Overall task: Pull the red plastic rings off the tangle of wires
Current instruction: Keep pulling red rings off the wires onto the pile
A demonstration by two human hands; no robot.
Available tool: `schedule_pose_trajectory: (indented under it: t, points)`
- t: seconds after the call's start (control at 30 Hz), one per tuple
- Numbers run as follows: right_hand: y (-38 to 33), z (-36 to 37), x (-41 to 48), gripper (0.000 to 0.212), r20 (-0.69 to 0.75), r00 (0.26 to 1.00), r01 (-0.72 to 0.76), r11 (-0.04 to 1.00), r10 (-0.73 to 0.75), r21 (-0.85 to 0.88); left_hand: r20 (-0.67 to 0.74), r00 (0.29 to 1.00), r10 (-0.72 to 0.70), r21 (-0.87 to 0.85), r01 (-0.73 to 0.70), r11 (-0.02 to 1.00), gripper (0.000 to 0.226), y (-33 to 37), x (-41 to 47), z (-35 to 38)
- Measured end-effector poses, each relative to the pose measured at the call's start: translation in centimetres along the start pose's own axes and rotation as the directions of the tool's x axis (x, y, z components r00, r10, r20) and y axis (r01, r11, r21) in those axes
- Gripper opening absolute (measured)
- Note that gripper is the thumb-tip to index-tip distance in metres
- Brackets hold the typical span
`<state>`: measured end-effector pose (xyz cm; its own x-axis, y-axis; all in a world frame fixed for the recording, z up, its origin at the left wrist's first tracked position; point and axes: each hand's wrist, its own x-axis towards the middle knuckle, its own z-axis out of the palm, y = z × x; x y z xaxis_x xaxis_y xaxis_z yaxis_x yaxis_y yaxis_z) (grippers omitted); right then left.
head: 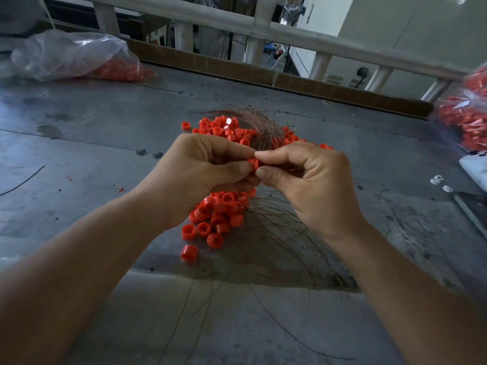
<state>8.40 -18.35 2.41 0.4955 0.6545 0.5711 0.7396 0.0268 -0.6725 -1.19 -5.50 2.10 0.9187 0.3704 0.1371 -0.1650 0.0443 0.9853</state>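
From the head camera I have both hands raised over the grey bench (79,122), meeting at the middle of the view. My left hand (200,167) is curled nearly closed, thumb and forefinger pinched on the left side of 1 red ring (253,163); my right hand (311,177) is closed the same way, its thumb and forefinger on the ring's right side, and it seems also to hold the wire running through the ring, though that strand is hidden under the fingers. So the ring sits exactly between the 2 hands, touching both, neither nearer than the other. Its bore looks to lie roughly left to right, along the line joining my fingertips; I judge the pull should go sideways along that axis, left hand drawing the ring away while the right anchors the wire. Below and beyond the hands lies the tangle of wires (274,233), thin coppery strands fanning toward me and off the bench edge, with a loose pile of rings (216,217) beside it and more rings past my knuckles. 1 plastic bag (68,56) of red pieces sits far left, another at the right edge.
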Motion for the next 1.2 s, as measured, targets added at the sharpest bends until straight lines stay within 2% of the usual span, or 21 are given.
schedule_pose_trajectory:
  t: [0.27,0.43,0.7,0.87,0.97,1.07,1.2]
  points:
    - [0.05,-0.12,-0.16,0.024,-0.008,1.000,0.012,1.000,-0.012,-0.023,0.009,1.000,-0.005,-0.005,0.005,1.000,0.017,0.16,-0.23,0.24]
    - [-0.04,-0.26,-0.14,0.023,-0.011,0.996,0.083,0.995,-0.083,-0.055,0.020,0.999,-0.033,-0.074,0.034,0.997,0.017,0.03,-0.27,0.19]
    - [-0.16,-0.15,-0.10,0.027,-0.019,0.998,0.059,0.998,-0.059,-0.024,0.036,0.999,-0.021,-0.077,0.024,0.997,0.020,0.20,-0.23,0.08]
    - [-0.10,-0.21,-0.12,0.021,-0.013,0.994,0.111,0.991,-0.113,-0.078,-0.010,1.000,-0.001,-0.041,0.001,0.999,0.017,0.09,-0.23,0.28]
    - [-0.18,-0.19,-0.10,0.019,-0.004,0.988,0.155,0.983,-0.156,-0.101,0.001,1.000,0.018,-0.002,-0.018,1.000,0.019,0.18,-0.35,0.28]
    - [-0.19,-0.24,-0.16,0.015,0.007,0.973,0.230,0.961,-0.231,-0.152,0.021,1.000,-0.005,-0.035,0.006,0.999,0.019,0.26,-0.41,0.21]
    - [-0.36,-0.42,-0.04,0.017,-0.028,0.984,0.171,0.983,-0.174,-0.072,0.057,0.998,-0.012,-0.073,0.016,0.997,0.020,0.38,-0.45,0.28]
